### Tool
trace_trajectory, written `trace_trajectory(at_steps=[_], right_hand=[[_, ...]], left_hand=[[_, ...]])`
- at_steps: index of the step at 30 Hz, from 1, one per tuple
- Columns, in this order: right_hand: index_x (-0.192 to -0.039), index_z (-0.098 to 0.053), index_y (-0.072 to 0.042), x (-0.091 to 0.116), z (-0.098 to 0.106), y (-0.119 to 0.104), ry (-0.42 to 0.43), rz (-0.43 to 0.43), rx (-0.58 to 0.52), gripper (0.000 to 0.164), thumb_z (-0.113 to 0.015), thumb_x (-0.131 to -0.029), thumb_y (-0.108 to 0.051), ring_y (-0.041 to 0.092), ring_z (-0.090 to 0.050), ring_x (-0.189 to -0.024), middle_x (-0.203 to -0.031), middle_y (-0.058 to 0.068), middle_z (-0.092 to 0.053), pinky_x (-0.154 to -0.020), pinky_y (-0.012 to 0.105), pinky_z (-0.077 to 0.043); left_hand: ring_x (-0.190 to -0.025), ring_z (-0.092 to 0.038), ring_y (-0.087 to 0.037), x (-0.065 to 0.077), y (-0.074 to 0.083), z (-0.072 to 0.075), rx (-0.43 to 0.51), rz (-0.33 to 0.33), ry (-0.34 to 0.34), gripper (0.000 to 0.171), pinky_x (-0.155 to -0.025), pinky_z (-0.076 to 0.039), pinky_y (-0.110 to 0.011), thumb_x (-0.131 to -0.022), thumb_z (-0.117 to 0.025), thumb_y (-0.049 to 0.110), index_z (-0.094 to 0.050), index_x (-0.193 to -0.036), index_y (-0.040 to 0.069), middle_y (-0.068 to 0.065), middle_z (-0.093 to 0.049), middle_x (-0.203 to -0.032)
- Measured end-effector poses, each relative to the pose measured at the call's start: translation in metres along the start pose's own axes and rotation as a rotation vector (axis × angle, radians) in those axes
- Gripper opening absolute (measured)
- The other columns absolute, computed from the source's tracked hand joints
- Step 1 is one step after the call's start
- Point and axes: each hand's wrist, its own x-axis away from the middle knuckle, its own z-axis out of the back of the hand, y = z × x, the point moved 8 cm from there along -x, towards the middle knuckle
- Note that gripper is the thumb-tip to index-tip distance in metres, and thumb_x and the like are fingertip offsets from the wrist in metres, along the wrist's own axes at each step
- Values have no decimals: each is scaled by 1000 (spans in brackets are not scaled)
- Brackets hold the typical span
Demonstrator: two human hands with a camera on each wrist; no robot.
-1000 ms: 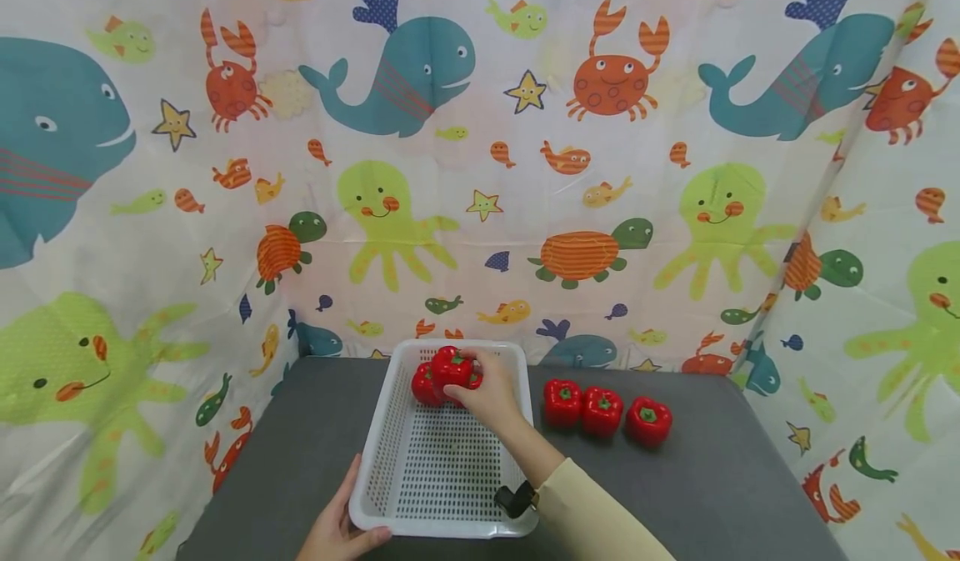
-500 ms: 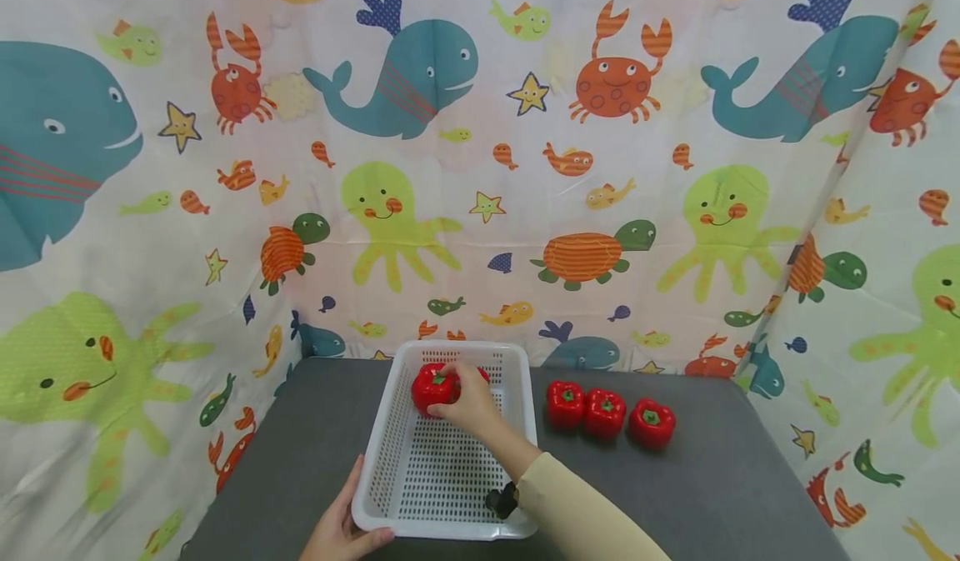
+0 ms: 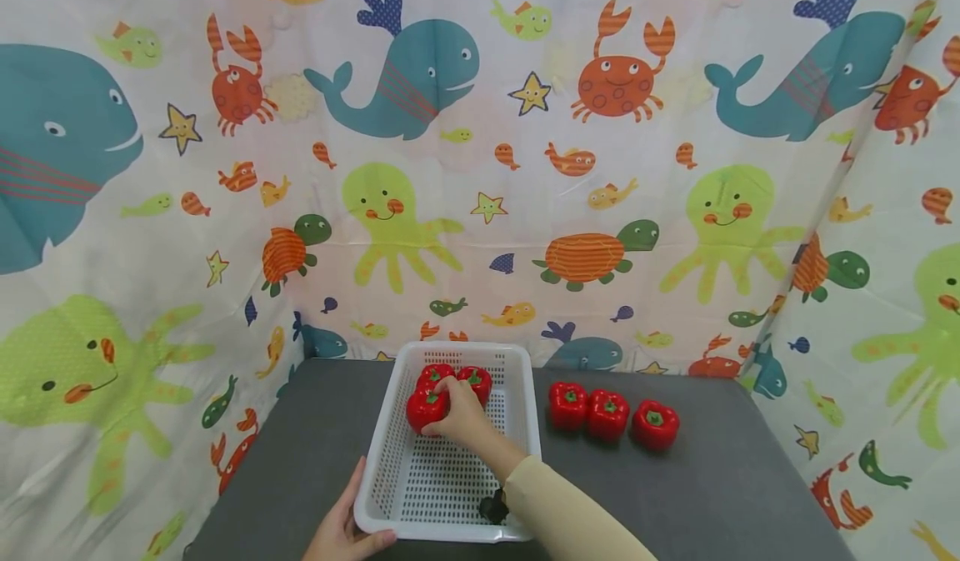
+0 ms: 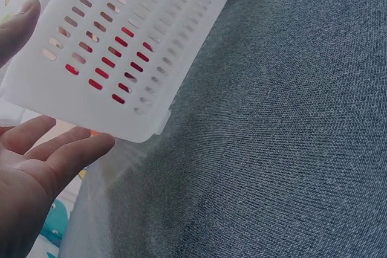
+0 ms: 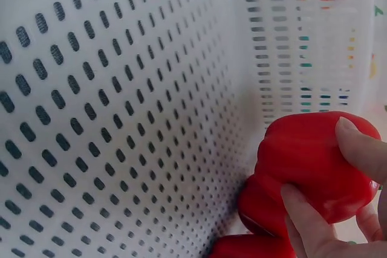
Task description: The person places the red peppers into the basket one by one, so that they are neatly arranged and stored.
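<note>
My right hand point(image 3: 463, 418) holds a red bell pepper point(image 3: 425, 411) inside the white perforated basket point(image 3: 375, 503). In the right wrist view, the thumb and fingers pinch the pepper point(image 5: 308, 167) from both sides. Behind it in the basket are two more red peppers, one at the left point(image 3: 435, 373) and one at the right point(image 3: 476, 383), partly covered by the hand. My left hand point(image 3: 345, 528) touches the basket's near left corner, thumb on the front wall. The left wrist view shows its fairly straight fingers point(image 4: 78, 152) along the basket's other side.
Three red peppers stand on the dark grey table point(image 3: 697, 494) to the basket's right: one near it point(image 3: 567, 406), one beside that point(image 3: 607, 416) and one farther right point(image 3: 656, 425). A curtain point(image 3: 517, 136) with sea animals encloses the back and sides.
My right hand has brought the pepper left and toward me, lower in the basket, uncovering the two peppers behind. My left hand has kept its place at the corner.
</note>
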Motion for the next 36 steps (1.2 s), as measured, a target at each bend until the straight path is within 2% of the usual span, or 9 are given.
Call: trace_trajectory(at_steps=[5, 14, 25, 30, 36], right_hand=[[-118, -52, -22, -1, -7, 2, -11, -21, 7, 64, -94, -69, -21, 27, -51, -121, -131, 6, -53, -91, 56, -59], [-116, -52, -18, -4, -12, 7, -18, -26, 37, 62, -94, -70, -16, 29, -54, -121, -130, 10, -54, -97, 57, -56], [-117, -47, -19, -2, -16, 6, -55, -43, 20, 68, -95, -69, -17, 29, -54, -120, -129, 9, -54, -99, 56, -55], [-120, -46, -18, 1, -9, 3, -42, -42, 43, 73, -96, -67, -17, 29, -55, -121, -131, 10, -55, -101, 57, -54], [-134, -42, -15, 9, 12, -11, -17, -25, -8, 84, -95, -69, -20, 30, -56, -121, -137, 12, -55, -100, 57, -54]], left_hand=[[-138, -44, -51, 0, 1, 0, -14, 2, 4, 118, -96, -57, -49, -87, -79, 9, 11, -162, 19, -29, -5, -166], [-139, -38, -55, -2, -1, -2, 2, -13, -20, 118, -98, -56, -50, -87, -78, 5, 12, -162, 20, -29, -3, -166], [-135, -47, -51, 1, 1, 1, -27, -5, 25, 118, -96, -58, -47, -85, -80, 7, 8, -163, 21, -28, -10, -166], [-136, -45, -51, -1, 1, -1, -11, 8, 16, 120, -97, -58, -47, -85, -80, 8, 9, -163, 23, -27, -9, -166], [-135, -47, -51, 0, 2, -1, -13, 21, 30, 120, -96, -58, -48, -84, -81, 8, 10, -163, 21, -29, -11, -165]])
